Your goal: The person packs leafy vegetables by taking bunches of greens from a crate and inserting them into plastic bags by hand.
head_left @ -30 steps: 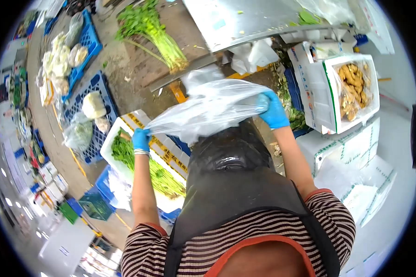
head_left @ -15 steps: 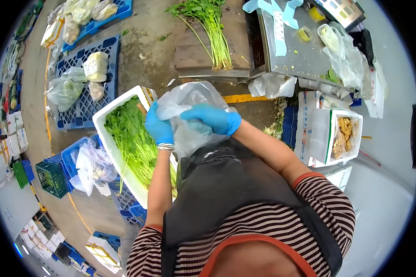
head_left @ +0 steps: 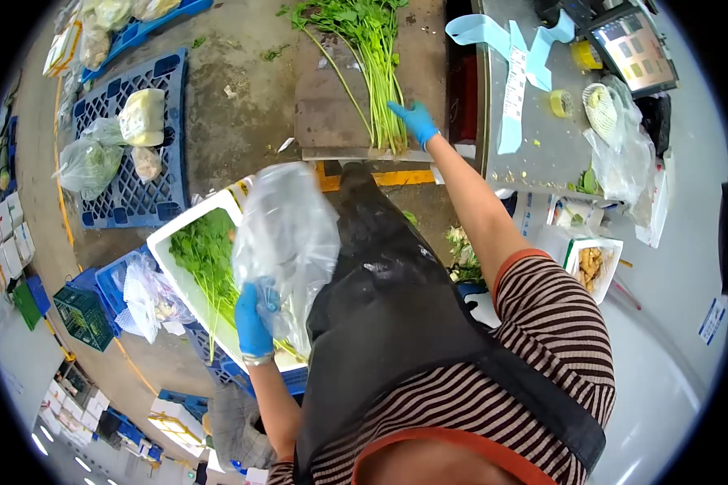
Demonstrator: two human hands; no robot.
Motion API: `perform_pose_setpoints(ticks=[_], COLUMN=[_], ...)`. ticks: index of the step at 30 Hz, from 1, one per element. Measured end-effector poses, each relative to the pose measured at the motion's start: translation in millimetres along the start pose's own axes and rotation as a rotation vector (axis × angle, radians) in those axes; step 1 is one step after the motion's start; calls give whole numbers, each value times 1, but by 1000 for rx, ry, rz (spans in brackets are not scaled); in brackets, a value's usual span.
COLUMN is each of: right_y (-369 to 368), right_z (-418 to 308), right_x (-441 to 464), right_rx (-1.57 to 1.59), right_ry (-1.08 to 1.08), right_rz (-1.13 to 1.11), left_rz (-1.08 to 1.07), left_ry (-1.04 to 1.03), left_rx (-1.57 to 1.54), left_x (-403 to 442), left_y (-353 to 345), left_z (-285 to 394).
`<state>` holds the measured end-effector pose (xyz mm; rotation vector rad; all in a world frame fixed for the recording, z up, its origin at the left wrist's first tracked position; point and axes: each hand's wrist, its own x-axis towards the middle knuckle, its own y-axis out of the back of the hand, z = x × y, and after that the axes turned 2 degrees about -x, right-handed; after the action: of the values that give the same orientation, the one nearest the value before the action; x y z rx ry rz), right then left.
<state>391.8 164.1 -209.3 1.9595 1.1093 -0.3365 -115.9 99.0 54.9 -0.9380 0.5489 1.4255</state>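
The brown tabletop (head_left: 325, 123) spreads across the far middle, with the metal tabletop (head_left: 534, 168) to its right and a white foam box (head_left: 164, 236) of leafy green stalks (head_left: 198, 252) near on the left. A clear plastic bag (head_left: 289, 230), puffed out, hangs partly over the box's right side. The celery bundle (head_left: 374, 77) lies on the brown tabletop, leaves far, cut ends at the near edge, one thin stalk splayed left. The left hand (head_left: 255, 325) has its fingers closed on the lower part of the bag, some showing blurred through the film. The right hand (head_left: 416, 123) reaches to the bundle's right side, fingers spread and gripping nothing, the tips at the outer stalks; whether they press on them I cannot tell. If those fingers caught only the outer stalks, the bundle could fan apart and the splayed one stay behind. A careless tug could slide the cut ends over the near edge. The bag, held by one hand, might sag shut or snag on the box's rim.
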Motion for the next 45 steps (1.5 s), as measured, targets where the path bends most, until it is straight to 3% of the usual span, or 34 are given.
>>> perform_pose_setpoints(ticks=[1, 4, 5, 6, 9, 12, 13, 16, 18, 20, 22, 27, 29, 31, 32, 34, 36, 38, 40, 45], right_y=[-3, -38, -38, -70, -123, -115, -108, -91, -79, -59, -31, 26, 41, 45, 38, 19, 23, 30, 36, 15], right_z=[8, -4, -65, -77, -94, -97, -88, -66, -52, -46, -27, -55, -85, -121, -118, -108, -162, -217, -270, -370], right_x=[32, 82, 57, 62, 57, 45, 48, 62, 73, 82, 101, 62, 21, -8, -4, 12, -10, -36, -68, -141], right_rx=[-36, -205, -386, -460, -588, -454, -379, -199, -219, -71, 366, 1062, 1150, 1145, 1067, 909, 948, 960, 933, 745], right_ry=[13, -95, -318, -357, -197, -92, -113, -231, -165, -206, -147, -252, -342, -404, -343, -218, -53, 139, 292, 503], right_rz=[194, 253, 190, 284, 412, 398, 381, 406, 448, 267, -243, -1091, -972, -828, -832, -860, -849, -817, -811, -825], left_rz=[56, 208, 222, 280, 508, 669, 689, 644, 597, 552, 576, 584, 537, 337, 247, 214, 227, 258, 165, 28], left_ry=[-39, -12, -15, -52, -224, -182, -220, -272, -306, -328, -334, -310, -348, -270, -237, -550, -506, -629, -261, -333], left_rx=[-9, -14, 15, 203, 782, 498, 579, 404, 296, 318, 353, 459, 397, 323, 285, 769, 776, 956, 589, 566], left_x=[7, 29, 39, 47, 71, 74, 73, 72, 79, 83, 91, 115, 125, 148, 156, 168, 188, 216, 200, 169], left_y=[-7, -45, -51, -52, -53, -83, -90, -109, -108, -97, -91, -61, -76, -59, -52, -79, -68, -49, -90, -128], left_z=[3, 16, 15, 12, -3, 16, 28, 59, 69, 75, 80, 96, 108, 108, 112, 124, 128, 128, 159, 196])
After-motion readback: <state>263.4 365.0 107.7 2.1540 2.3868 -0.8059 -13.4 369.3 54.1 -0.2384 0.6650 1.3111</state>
